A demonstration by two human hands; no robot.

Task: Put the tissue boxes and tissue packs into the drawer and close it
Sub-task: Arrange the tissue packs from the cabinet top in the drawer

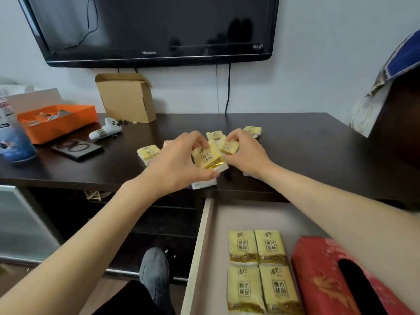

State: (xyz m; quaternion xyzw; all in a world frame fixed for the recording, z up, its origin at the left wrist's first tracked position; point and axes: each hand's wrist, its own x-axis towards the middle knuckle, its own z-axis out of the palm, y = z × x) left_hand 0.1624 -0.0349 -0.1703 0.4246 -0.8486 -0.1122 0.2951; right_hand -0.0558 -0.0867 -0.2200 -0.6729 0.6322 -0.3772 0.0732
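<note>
**A:** Hands first: report position and grip state.

**B:** Both hands work over the dark wooden tabletop [295,142], just behind its front edge. The left hand [175,164] is closed around a yellow tissue pack [210,159], thumb at the near end, fingers curled over the far end; the pack is tilted, its printed face towards the camera. A second pack [203,183], white side showing, lies directly under that hand. The right hand [246,153] pinches a smaller-looking yellow pack [229,147] between thumb and fingertips.

**A:** Remaining packs on the tabletop?

**B:** One pack [148,153] lies just left of the left hand. One [214,134] sits behind the hands, between them. One [252,130] lies beyond the right hand's fingers. More may be hidden under the hands; that cannot be told.

**A:** Drawer status.

**B:** The drawer [200,246] is pulled open below the tabletop, light-coloured inside. Four yellow packs [261,271] lie flat in a two-by-two block, touching one another. A red tissue box [327,276] lies just to their right, slot upward, partly covered by the right forearm.

**A:** Other items?

**B:** An orange tray [59,121], a cardboard box [127,96], a white game controller [105,129] and a black television [150,28] on the wall.
</note>
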